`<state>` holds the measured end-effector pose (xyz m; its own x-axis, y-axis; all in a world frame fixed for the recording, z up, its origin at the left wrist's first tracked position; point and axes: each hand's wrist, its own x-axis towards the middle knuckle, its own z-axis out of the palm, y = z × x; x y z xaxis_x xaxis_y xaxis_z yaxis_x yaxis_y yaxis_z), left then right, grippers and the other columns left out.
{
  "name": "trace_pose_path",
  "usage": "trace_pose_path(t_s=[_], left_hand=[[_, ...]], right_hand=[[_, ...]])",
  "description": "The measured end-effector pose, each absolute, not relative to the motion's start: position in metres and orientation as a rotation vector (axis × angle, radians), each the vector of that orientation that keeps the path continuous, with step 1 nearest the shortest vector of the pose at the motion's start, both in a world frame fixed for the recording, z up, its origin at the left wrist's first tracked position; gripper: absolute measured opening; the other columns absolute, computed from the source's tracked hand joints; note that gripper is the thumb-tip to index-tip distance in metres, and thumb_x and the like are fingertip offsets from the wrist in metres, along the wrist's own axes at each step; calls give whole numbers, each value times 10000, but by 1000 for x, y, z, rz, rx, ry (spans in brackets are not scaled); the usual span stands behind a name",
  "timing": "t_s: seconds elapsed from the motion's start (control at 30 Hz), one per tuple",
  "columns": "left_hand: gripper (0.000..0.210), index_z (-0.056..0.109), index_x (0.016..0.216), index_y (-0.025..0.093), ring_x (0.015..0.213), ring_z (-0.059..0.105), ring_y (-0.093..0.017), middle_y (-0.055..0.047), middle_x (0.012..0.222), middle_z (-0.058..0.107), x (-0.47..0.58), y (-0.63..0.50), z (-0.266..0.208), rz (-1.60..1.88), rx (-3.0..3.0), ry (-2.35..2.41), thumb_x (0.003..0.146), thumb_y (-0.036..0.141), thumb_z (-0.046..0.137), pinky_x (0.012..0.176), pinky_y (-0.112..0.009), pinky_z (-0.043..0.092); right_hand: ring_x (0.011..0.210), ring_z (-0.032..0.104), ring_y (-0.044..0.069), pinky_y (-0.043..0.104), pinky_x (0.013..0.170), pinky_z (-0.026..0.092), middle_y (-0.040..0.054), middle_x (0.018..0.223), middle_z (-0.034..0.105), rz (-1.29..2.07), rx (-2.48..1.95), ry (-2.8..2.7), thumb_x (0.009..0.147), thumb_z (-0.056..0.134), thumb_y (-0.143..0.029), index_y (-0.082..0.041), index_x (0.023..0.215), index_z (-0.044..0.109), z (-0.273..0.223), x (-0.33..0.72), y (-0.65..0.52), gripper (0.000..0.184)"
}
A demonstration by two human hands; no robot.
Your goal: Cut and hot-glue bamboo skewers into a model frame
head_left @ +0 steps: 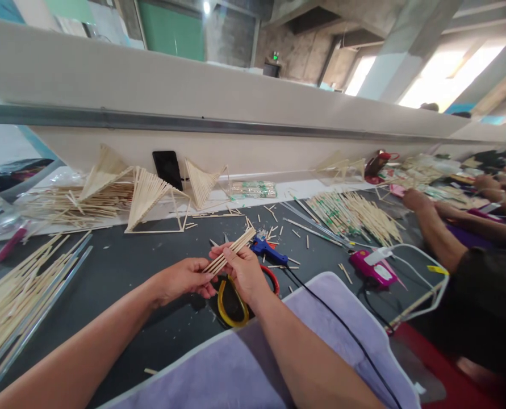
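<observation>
A small bundle of thin wooden sticks (231, 251) is held slantwise between both hands above the dark table. My left hand (195, 276) pinches its lower left end. Further up the bundle, my right hand (244, 270) grips with the thumb lying on top. Under the hands lie scissors with yellow-and-black handles (234, 309), their blades partly hidden. Just right of the right hand rests a blue glue gun (268, 250), its black cord trailing toward me. Red handles (272, 279) show behind my right wrist.
Stick frames with twisted surfaces (148, 196) stand along the back. Loose sticks (31, 289) lie left; paper-banded sticks (342, 213) lie right. A pink power strip (372, 268) sits near a lavender cloth (321, 318). A co-worker's arm (434, 227) reaches in at right.
</observation>
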<state>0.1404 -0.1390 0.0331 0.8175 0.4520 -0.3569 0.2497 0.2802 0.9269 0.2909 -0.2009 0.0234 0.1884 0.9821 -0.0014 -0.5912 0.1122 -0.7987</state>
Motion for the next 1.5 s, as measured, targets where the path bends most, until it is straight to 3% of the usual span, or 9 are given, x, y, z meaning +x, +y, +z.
trace_pose_path(t_s=[0.23,0.4,0.53,0.63,0.7,0.87,1.07,1.27,1.5], left_hand=[[278,540,729,120,498,518,-106,-25,578,576,143,-141,35,108,1467,653,780,393,550,519,-243,402],[326,559,1022,148,611,558,-120,-31,788,585,137,-132,40,107,1603,609,743,316,573,552,-245,440],[346,568,1046,129,634,591,-147,-48,799,625,138,-119,40,198,1880,873,763,310,484,577,-263,464],[297,618,984,151,721,619,-162,-52,848,665,153,-100,46,185,2328,1077,784,258,426,699,-274,473],[288,640,962,159,940,590,-181,-74,997,658,168,-80,53,175,2663,1215,798,192,405,845,-270,428],[222,631,921,83,943,587,-226,-160,946,632,210,-30,56,56,2704,1409,835,151,438,813,-319,441],[346,507,1132,134,957,553,-188,-91,1122,538,232,-10,39,-10,2687,1458,841,322,512,802,-396,480],[144,604,833,81,868,578,-275,-205,882,626,213,-29,57,148,2626,1392,769,174,515,721,-357,419],[230,534,866,154,532,521,-113,-7,642,598,170,-113,57,358,2314,1118,792,329,405,508,-217,383]], right_hand=[[789,644,176,291,660,513,64,852,673,1290,-788,-594,739,636,-295,-150,843,588,26,288,-203,185],[447,493,65,224,503,478,-73,552,520,1118,-734,-393,791,566,-355,-210,827,497,32,292,-204,164],[359,314,41,146,339,320,-102,511,399,1162,-701,-300,801,531,-401,-241,829,452,35,294,-203,180],[350,248,36,129,308,217,-102,508,367,1258,-692,-293,797,529,-405,-245,840,447,37,293,-205,185],[352,233,34,128,308,195,-101,512,365,1300,-690,-309,793,531,-411,-243,849,449,37,290,-207,195],[347,216,29,120,305,178,-102,509,379,1345,-730,-347,774,539,-447,-239,864,453,33,285,-208,243],[328,229,29,124,294,192,-102,493,398,1390,-740,-347,754,545,-464,-234,864,459,29,283,-203,268],[331,276,31,134,301,240,-97,491,420,1346,-719,-385,732,574,-438,-213,833,482,29,284,-200,263],[421,462,63,185,405,401,-45,564,541,1149,-899,-515,716,574,-371,-168,792,550,17,282,-191,218]])
